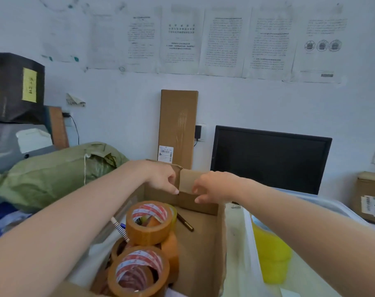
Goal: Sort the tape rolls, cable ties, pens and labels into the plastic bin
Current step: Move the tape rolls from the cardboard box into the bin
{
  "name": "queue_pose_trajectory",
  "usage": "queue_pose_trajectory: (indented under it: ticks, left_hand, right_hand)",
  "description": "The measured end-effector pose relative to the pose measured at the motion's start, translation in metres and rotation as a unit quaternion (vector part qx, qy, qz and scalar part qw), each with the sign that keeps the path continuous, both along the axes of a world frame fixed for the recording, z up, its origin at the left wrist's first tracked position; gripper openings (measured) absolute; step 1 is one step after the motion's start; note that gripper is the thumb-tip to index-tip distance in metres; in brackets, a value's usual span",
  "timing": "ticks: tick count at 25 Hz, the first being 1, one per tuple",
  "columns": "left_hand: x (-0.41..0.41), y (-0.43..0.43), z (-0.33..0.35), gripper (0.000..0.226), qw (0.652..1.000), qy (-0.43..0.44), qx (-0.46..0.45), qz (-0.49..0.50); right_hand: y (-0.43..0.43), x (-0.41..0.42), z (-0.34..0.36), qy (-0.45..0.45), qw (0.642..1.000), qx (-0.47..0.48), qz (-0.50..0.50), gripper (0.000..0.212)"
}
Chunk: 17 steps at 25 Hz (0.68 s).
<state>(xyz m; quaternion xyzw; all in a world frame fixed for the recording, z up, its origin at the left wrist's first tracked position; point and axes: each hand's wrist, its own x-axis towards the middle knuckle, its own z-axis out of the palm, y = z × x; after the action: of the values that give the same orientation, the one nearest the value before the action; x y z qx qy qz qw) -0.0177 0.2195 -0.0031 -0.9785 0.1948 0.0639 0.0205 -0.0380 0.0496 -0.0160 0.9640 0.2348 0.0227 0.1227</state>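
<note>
An open cardboard box (206, 249) sits in front of me. Inside it lie several brown tape rolls: one on top (149, 224) and one nearer me (138, 273). A dark pen (185, 222) rests on the box floor, and a striped pen (120, 229) leans against the rolls. My left hand (163, 175) and my right hand (212, 186) both pinch the far flap (187, 181) of the box. To the right stands a clear plastic bin (249, 243) with a yellow item (272, 254) inside.
A black monitor (270, 159) stands behind the bin. A tall flat carton (178, 127) leans on the wall. A green woven sack (53, 170) lies at the left, and a parcel box (371, 196) at the far right.
</note>
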Motion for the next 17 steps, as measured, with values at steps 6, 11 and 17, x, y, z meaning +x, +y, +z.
queue_pose_trajectory:
  ticks: [6, 11, 17]
  left_hand:
    - [0.053, 0.039, -0.035, 0.058, 0.99, 0.086, -0.034, 0.108]
    - [0.092, 0.043, -0.072, 0.06, 0.976, 0.143, -0.092, 0.136]
    - [0.115, 0.038, -0.11, 0.071, 0.936, 0.254, -0.166, 0.177]
  right_hand:
    - [0.032, 0.055, -0.031, 0.059, 0.998, -0.01, 0.0, 0.044]
    - [0.044, 0.092, -0.045, 0.099, 0.995, -0.013, -0.013, 0.048]
    - [0.046, 0.107, -0.084, 0.225, 0.973, 0.002, -0.054, 0.058]
